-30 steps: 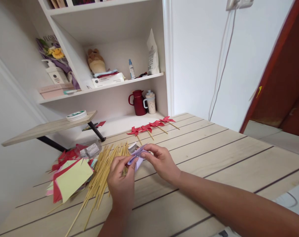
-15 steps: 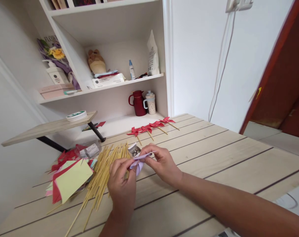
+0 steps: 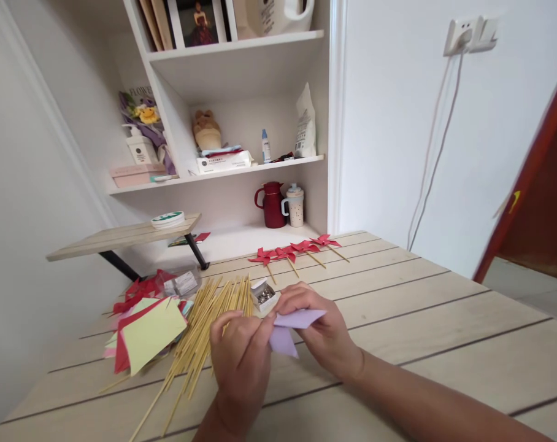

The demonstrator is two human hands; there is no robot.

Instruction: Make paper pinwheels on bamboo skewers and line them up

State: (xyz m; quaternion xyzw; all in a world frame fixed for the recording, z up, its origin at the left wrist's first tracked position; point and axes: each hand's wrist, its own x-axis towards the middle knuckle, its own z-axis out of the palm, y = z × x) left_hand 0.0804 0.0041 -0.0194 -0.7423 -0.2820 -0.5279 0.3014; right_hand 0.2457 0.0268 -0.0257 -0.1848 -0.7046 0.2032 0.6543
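**Lilac paper held in both hands above the counter**

Head view: A folded piece of lilac paper [image 3: 291,328] is held between both hands just above the wooden counter [image 3: 421,325]. The left hand [image 3: 242,362] is seen from its back, and its fingers [image 3: 255,328] are closed on the paper's left edge. The right hand [image 3: 319,334] is curled over the paper from the far side, its fingers pinched narrowly on the upper fold, so that one pointed flap is shown sticking out to the right and another hanging down between the hands.

Just behind the hands, a small open box of metal pins [image 3: 264,294] is set on the counter. To the left of it, a loose bundle of bamboo sticks [image 3: 205,331] is spread in a fan, touching a heap of coloured paper sheets [image 3: 145,328] in yellow, red and pink. Further back, near the counter's far edge, a row of red pinwheels [image 3: 297,250] on sticks is laid side by side.

Behind the counter, a white shelf unit [image 3: 242,169] is seen, with a dark red jug [image 3: 273,205] and a speckled cup [image 3: 295,205] standing next to each other on its lowest level.
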